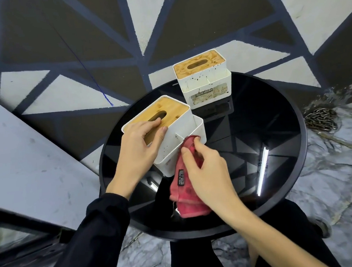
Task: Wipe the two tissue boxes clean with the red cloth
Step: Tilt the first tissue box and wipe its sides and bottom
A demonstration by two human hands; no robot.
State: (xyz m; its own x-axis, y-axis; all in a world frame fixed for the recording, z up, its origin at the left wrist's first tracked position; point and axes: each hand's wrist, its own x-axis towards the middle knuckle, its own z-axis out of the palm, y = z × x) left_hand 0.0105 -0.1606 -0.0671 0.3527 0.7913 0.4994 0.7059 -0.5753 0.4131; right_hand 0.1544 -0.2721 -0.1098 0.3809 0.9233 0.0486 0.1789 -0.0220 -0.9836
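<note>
- In the lower middle of the frame we see the right hand [206, 168] pinching the crumpled red cloth [188, 197]. Finger and thumb push its upper end into the open side compartment of the nearer box, while the loose end trails down onto the round black glossy table [275, 143]. We judge the pinch gives a narrow wad that fits inside the compartment.
- Just left of it, the left hand [144, 144] lies on the nearer white tissue box with a bamboo lid [164, 121]. Its fingers are curled over the lid, with one fingertip at the slot and the thumb against the white side wall. We judge this grip steadies the box against the wiping push.
- The nearer box sits left of centre on the table. Its lid looks fairly clean, and a few small dark specks show on its white wall.
- Further up, right of centre at the table's far rim, the second white tissue box with a bamboo lid [204, 79] stands untouched, well apart from both hands. Its lid is smeared, and brown spatter and a worn label mark its front. We judge it the dirtier one, left for later.
</note>
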